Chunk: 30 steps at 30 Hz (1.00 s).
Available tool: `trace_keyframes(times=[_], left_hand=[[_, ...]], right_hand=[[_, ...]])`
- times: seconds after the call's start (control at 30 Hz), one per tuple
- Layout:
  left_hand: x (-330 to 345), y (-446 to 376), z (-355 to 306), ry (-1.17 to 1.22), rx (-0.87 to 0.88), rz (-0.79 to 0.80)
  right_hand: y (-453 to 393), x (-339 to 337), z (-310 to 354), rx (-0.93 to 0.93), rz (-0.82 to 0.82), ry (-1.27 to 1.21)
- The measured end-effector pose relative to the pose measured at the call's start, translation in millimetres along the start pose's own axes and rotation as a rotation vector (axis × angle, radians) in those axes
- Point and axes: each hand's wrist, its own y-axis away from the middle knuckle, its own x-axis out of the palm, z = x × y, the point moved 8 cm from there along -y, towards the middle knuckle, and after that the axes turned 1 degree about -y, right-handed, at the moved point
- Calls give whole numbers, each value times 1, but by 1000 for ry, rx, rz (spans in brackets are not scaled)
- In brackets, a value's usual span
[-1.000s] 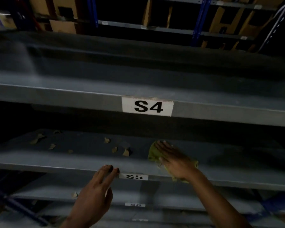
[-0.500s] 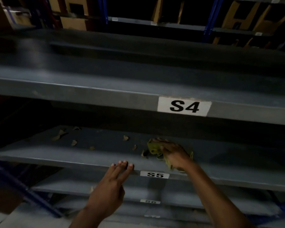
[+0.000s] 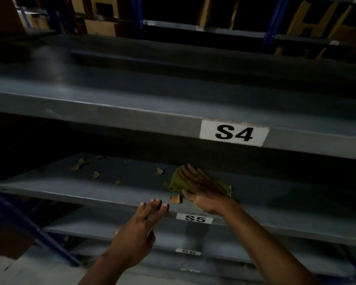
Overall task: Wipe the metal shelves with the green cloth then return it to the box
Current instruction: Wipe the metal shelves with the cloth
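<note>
Grey shelf (image 3: 111, 194) tagged S5 (image 3: 194, 218) – S4 (image 3: 233, 135) above the hands. Right hand (image 3: 203, 189) lies flat, fingers straight, pressing the cloth (image 3: 178, 181); left hand (image 3: 142, 227) open, fingertips on the shelf edge – scraps (image 3: 175, 199) between them.

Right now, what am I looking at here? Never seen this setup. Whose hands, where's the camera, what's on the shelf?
No machine here: a person wears one wide-angle camera on the head, looking forward and down at their own bare hands. The right hand presses a green cloth flat onto the grey metal shelf labelled S5. The left hand rests its straight fingertips on that shelf's front edge and holds nothing. Small brown scraps lie scattered on the shelf left of the cloth, one right by the thumb. The shelf marked S4 sits above; the box is out of view.
</note>
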Motion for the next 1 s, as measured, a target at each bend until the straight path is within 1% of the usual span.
trace_keyframes(times=[0.13, 0.2, 0.3, 0.43, 0.57, 0.77, 0.8, 0.9, 0.97, 1.0], left_hand=[[-9, 1, 10, 1, -16, 21], [-21, 4, 25, -51, -57, -45], [-31, 11, 55, -93, -138, -117], [-28, 12, 59, -72, -117, -108], [-31, 10, 60, -41, -104, -106], [-31, 10, 63, -31, -92, -84], [-32, 10, 63, -29, -91, -85], [-32, 10, 63, -24, -86, -79], [-34, 10, 64, -22, -83, -71], [-35, 10, 64, -14, -81, -66]], right_hand=[[24, 0, 13, -64, 7, -50], [34, 1, 13, -70, -8, -92], [36, 1, -3, 23, -58, -249], [15, -3, -15, 126, -142, -414], [-11, -8, -3, 151, -108, -392], [-19, -7, 11, 102, -78, -378], [-17, -6, 14, 86, -81, -368], [-12, 3, 30, -44, -72, -318], [-4, 10, 35, -58, -46, -341], [-1, 11, 34, -43, -59, -368]])
